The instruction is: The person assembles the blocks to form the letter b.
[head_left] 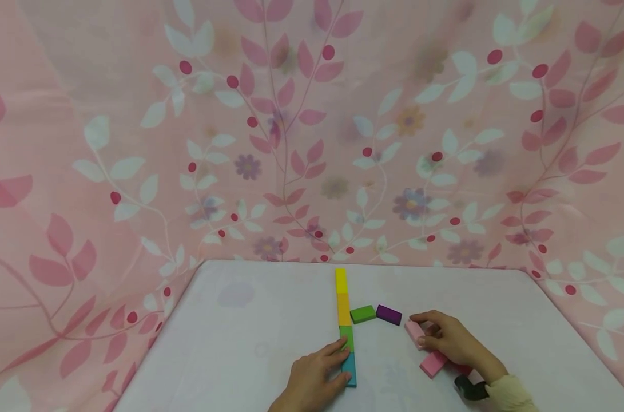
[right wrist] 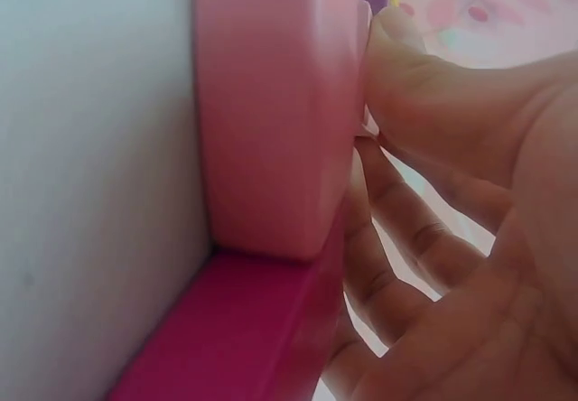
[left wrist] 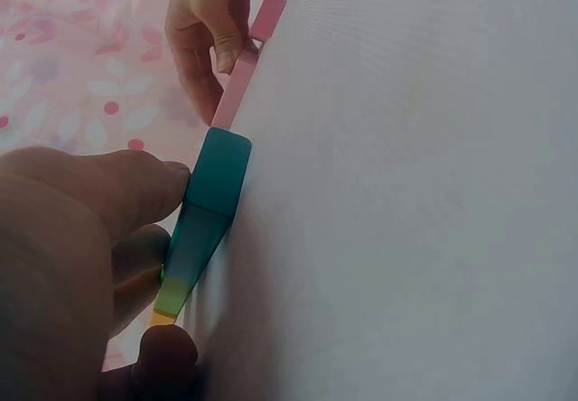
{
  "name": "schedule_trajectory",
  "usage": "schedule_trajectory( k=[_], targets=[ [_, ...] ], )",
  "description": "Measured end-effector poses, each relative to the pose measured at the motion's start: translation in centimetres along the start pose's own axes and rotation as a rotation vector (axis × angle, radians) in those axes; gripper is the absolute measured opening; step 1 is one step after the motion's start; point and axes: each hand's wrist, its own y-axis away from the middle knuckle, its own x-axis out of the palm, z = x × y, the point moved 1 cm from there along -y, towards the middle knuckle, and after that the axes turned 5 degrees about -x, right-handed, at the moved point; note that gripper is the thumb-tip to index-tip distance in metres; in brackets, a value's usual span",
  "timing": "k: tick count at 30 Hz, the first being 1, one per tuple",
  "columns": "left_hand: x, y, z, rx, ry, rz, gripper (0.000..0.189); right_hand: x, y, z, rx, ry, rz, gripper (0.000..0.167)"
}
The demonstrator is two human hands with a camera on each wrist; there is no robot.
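A straight row of blocks runs front to back on the table: yellow point(head_left: 341, 280), orange point(head_left: 344, 309), green point(head_left: 346, 332) and blue point(head_left: 349, 371). My left hand point(head_left: 316, 375) rests on the green and blue blocks, its thumb touching the blue block point(left wrist: 217, 171). To the right, my right hand point(head_left: 448, 337) pinches a light pink block point(head_left: 414, 332) between thumb and index finger. Just behind it lies a pink block point(head_left: 433, 365), which meets a magenta block point(right wrist: 239, 329) in the right wrist view. The right hand partly hides both in the head view.
A second green block point(head_left: 363, 314) stands beside the orange one, with a purple block point(head_left: 389, 315) to its right. A dark curved object point(head_left: 470, 389) is at the right wrist. The white table point(head_left: 229, 343) ends at a pink floral cloth point(head_left: 301, 143) behind.
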Motion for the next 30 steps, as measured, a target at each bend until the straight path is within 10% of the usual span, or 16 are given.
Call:
schedule_trajectory(
  k=[30],
  targets=[
    [-0.13,0.16,-0.25,0.003,-0.005,-0.013,0.049,0.53,-0.55,0.64,-0.004,-0.016,0.029,0.049]
  ],
)
